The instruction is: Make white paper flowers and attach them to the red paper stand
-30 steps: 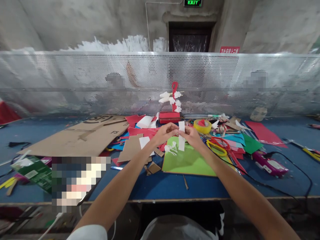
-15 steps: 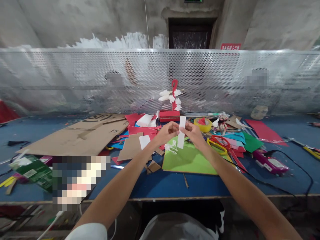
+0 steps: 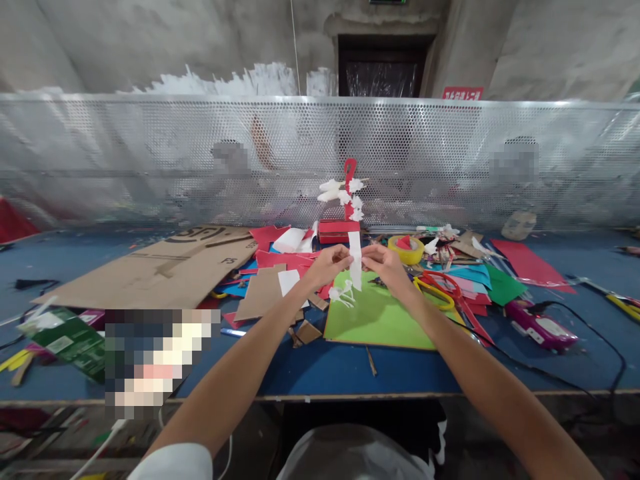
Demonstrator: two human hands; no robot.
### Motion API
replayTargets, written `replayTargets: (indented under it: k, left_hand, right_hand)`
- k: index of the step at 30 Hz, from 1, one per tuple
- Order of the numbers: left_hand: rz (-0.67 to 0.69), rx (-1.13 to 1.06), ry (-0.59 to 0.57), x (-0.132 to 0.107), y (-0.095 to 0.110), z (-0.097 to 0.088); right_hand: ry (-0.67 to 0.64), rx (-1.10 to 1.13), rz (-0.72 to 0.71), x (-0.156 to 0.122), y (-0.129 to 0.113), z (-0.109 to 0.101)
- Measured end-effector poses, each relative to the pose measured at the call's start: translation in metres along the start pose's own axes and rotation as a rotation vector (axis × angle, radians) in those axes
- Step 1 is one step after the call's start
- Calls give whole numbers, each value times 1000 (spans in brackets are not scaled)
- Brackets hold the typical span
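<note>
Between my two hands a narrow strip of white paper (image 3: 355, 261) stands roughly upright. My left hand (image 3: 331, 262) pinches its left edge, and my right hand (image 3: 384, 261) has its fingers closed at the right edge. Below the strip, small white paper pieces with thin stems (image 3: 343, 292) lie at the top left of a lime-green sheet (image 3: 383, 320). Behind my hands a red box (image 3: 339, 231) carries a red upright strip (image 3: 349, 170) with white flower-like pieces (image 3: 356, 202) fixed along it.
A large cardboard sheet (image 3: 145, 270) covers the left of the blue table (image 3: 320, 380). To the right are yellow tape (image 3: 406, 251), yellow-handled scissors (image 3: 434, 295), coloured paper (image 3: 505, 285) and a purple device (image 3: 541, 325) with a black cable. A perforated metal screen (image 3: 280, 160) runs along the back.
The white paper strip has shifted a little left and slightly up. My right hand has moved from across the strip's front to its right edge.
</note>
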State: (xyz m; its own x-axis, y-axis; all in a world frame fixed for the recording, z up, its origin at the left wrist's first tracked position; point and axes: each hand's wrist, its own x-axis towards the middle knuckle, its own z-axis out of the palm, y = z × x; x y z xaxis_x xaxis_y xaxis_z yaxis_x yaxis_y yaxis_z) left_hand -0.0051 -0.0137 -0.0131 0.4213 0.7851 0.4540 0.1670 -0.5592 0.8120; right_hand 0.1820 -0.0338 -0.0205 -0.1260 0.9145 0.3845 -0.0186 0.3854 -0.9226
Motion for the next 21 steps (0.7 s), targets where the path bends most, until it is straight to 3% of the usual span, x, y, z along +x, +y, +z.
replayTargets:
  k: [11, 16, 21]
  left_hand:
    - [14, -35, 32, -2, 4, 8]
    - [25, -73, -52, -1, 4, 8]
    - [12, -102, -88, -1, 1, 5]
  right_hand:
    - [-60, -17, -51, -1, 0, 1]
    - [-83, 20, -52, -2, 1, 2]
    - [-17, -13, -62, 1, 2, -1]
